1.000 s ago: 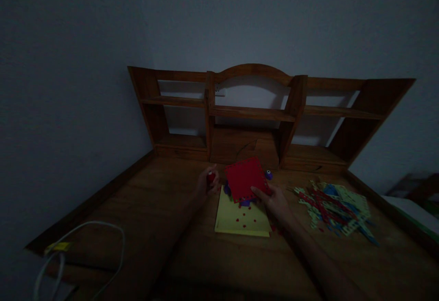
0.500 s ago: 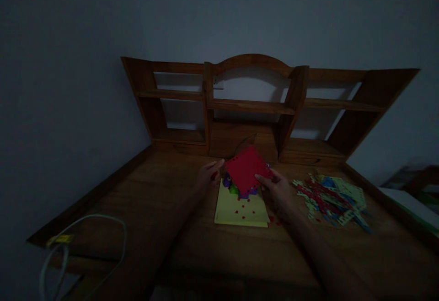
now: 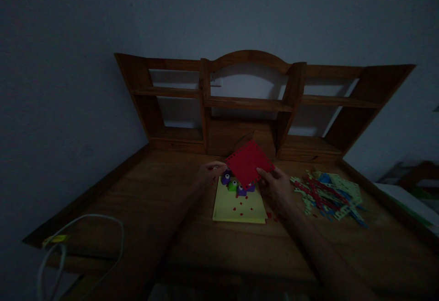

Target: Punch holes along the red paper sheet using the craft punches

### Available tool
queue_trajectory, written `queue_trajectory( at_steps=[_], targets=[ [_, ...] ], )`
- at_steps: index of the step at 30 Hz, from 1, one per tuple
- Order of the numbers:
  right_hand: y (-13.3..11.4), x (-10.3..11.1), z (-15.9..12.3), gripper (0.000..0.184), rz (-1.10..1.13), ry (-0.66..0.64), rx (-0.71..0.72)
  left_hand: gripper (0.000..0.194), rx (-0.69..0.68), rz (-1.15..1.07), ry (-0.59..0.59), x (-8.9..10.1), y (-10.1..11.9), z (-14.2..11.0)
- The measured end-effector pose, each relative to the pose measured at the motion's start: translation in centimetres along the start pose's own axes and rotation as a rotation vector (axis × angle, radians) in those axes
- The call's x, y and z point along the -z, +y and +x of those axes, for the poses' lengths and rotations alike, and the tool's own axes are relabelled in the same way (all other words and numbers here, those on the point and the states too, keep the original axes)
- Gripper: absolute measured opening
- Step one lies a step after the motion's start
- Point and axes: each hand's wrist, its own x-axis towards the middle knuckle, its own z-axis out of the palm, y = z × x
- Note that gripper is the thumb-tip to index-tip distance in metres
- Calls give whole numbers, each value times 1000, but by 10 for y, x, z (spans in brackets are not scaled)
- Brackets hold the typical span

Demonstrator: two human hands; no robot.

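A square sheet of red paper with small holes along its edges is held tilted above the desk. My left hand pinches its left corner between thumb and fingers. With the thumb on top, my right hand grips its lower right side. Beneath it stand several small purple and green figures with round eyes, among them a green one and a purple one; the red sheet partly hides them. They rest on yellow paper, where several tiny red cut-outs are scattered.
To the right lies a pile of punched paper strips in red, blue and pale green. A wooden shelf unit runs along the back of the desk. A white cable loops at the front left.
In my left hand, the fingers have closed onto the left corner of the red paper, where the index finger was stretched out before. The sheet has risen slightly, showing more of the figures.
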Motion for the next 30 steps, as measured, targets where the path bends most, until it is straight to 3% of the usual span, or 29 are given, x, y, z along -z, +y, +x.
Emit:
queue_trajectory(
  at_steps=[5, 14, 19, 30],
  targets=[
    [0, 1, 0, 45, 4, 7, -26, 34, 29, -16, 16, -2, -7, -1],
    [7, 1, 4, 36, 28, 67, 16, 38, -35, 142, -138, -4, 10, -10],
    [6, 0, 5, 31, 54, 77, 35, 31, -35, 201, -189, -6, 13, -13],
    [-7, -2, -3, 32, 42, 0, -30, 36, -79, 200, -8, -8, 9, -13]
  ],
)
